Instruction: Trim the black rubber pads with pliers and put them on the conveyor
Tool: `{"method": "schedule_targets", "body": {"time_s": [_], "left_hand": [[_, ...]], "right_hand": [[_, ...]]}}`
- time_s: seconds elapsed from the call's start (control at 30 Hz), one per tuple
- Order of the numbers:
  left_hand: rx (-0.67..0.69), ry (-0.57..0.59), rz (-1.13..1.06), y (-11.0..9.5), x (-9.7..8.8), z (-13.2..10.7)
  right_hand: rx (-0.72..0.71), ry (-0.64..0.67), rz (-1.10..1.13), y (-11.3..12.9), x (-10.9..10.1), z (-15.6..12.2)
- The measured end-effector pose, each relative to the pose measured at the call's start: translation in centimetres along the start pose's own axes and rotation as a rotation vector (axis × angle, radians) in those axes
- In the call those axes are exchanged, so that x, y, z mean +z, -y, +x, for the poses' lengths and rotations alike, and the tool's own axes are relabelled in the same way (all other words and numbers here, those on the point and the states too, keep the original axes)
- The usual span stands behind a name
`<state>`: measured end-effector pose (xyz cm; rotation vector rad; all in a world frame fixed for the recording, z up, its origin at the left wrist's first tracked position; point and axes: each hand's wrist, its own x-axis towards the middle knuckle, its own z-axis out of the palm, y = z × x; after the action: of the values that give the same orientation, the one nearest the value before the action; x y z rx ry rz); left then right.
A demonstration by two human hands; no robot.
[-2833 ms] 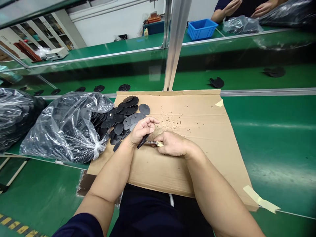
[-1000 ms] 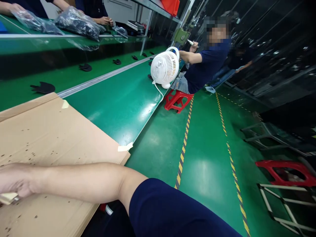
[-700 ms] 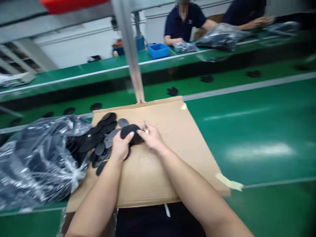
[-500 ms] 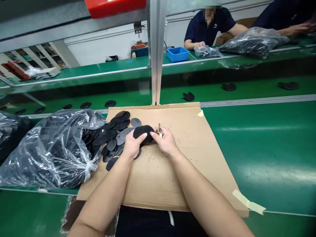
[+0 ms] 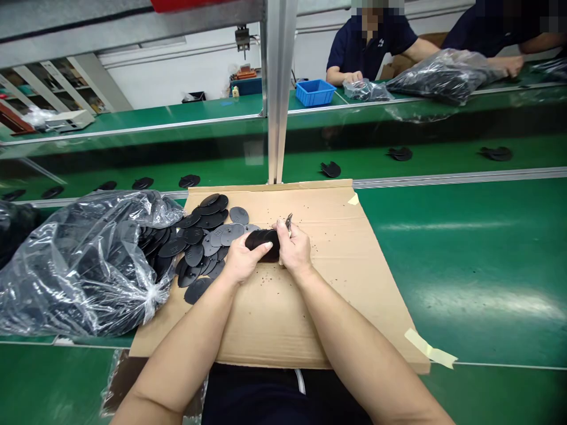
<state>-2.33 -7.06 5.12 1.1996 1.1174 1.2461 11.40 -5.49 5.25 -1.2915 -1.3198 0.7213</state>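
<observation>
Over the cardboard sheet (image 5: 354, 295), my left hand (image 5: 240, 258) is closed on a fanned stack of thin black oval discs (image 5: 262, 238), its thumb across the front. My right hand (image 5: 295, 251) is closed around small nippers (image 5: 289, 221), whose metal jaws point up past the fingers; most of the handle is hidden in the palm. The right hand also touches the stack's right end. Left of my hands lies a pile of loose black discs (image 5: 194, 236), some greyer on their upper face. Small dark scraps are scattered on the cardboard.
A clear plastic bag (image 5: 88, 271) of discs lies at the left. Behind the cardboard, black disc bundles (image 5: 330, 169) sit on the green belt (image 5: 239, 168). A metal post (image 5: 277, 94) rises at the cardboard's far edge. Across stand a blue bin (image 5: 315, 93) and two people (image 5: 370, 50).
The discs have turned from facing me to a side-on, fanned stack. My right hand has turned upright against the stack's right end, the nippers' jaws now tilting right. The whole view has shifted slightly.
</observation>
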Motion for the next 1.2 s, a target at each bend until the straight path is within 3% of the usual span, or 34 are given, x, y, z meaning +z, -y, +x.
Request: {"method": "schedule_targets", "body": {"time_s": [0.23,0.47,0.87,1.2], "left_hand": [[-0.027,-0.082,0.138,0.6,0.9,-0.3],[0.018,-0.166,0.1,0.6,1.1,-0.2],[0.015,-0.202,0.204,0.1,1.2,-0.6],[-0.069,-0.325,0.445,-0.7,1.8,-1.2]], "right_hand": [[-0.062,-0.021,-0.094,0.3,0.7,-0.3],[-0.121,-0.059,-0.166,0.2,0.6,0.0],[-0.107,-0.046,-0.158,0.1,0.6,-0.2],[-0.08,-0.06,-0.162,0.1,0.8,-0.3]]}}
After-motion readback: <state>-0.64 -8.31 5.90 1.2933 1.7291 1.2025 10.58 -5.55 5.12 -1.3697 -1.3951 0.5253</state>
